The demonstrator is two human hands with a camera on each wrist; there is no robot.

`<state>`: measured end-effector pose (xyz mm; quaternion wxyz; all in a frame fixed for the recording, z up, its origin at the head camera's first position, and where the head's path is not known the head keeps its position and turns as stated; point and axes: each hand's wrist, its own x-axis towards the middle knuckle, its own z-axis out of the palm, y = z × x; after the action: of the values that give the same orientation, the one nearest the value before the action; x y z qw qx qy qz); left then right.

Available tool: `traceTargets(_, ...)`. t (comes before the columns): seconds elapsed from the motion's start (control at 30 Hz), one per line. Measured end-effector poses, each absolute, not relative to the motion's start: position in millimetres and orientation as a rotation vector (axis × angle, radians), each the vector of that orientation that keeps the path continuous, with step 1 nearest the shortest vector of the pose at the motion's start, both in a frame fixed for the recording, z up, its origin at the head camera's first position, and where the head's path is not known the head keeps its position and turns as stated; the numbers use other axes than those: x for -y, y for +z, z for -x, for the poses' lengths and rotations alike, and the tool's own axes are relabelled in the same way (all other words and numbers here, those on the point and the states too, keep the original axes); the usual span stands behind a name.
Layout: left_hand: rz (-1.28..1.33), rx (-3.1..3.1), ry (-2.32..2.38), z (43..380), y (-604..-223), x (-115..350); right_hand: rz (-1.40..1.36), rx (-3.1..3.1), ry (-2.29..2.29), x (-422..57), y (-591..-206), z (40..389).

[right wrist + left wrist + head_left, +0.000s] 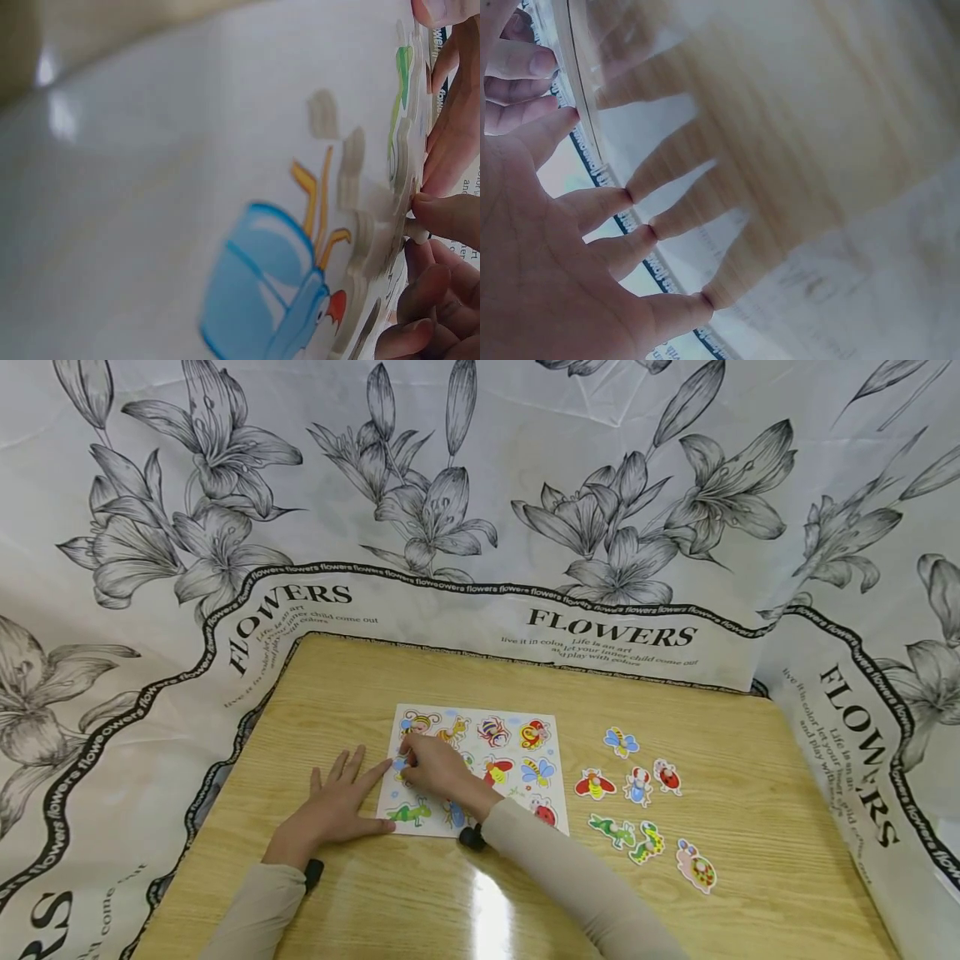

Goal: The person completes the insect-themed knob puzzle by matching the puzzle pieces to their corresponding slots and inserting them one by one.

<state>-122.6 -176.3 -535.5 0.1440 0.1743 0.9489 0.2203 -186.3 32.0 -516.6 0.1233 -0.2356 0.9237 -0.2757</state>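
Observation:
A white insect peg-puzzle board (516,753) lies on the wooden table. Over its left part my right hand (442,767) pinches the small knob (417,231) of a puzzle piece between thumb and fingers. A bit of blue and yellow shows beneath those fingertips in the head view; most of the piece is hidden by the hand. My left hand (327,810) lies flat with its fingers spread, index fingertip and thumb at the board's left edge. A blue beetle picture (259,277) fills a recess close to the right hand.
Right of the board lie several loose knobbed pieces, among them a blue-winged insect (621,742), a red-winged bug (595,784), a ladybug (667,777), a grasshopper (613,830), a caterpillar (647,842) and a snail (697,866). A flower-printed cloth (465,602) hangs around the table.

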Motion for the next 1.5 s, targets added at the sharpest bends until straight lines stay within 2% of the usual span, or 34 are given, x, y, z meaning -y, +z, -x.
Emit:
traceTargets(0.27, -0.510, -2.722, 0.636, 121.5, -532.0, 174.3, 0.730, -2.629, -0.893, -45.6, -501.5, 183.5)
traceTargets(0.77, -0.509, -2.749, 0.619, 118.6, -527.7, 172.8, 0.757, -2.688, -1.141, -98.6, -457.1, 164.6)
traceTargets(1.13, -0.507, -2.743, 0.639, 118.6, -529.8, 171.2, 0.856, -2.792, -1.269, -142.8, -452.9, 148.2)
traceTargets(1.5, -0.504, -2.737, 0.646, 118.8, -530.7, 171.5, 0.822, -2.887, -1.308, -216.2, -459.3, 130.0)
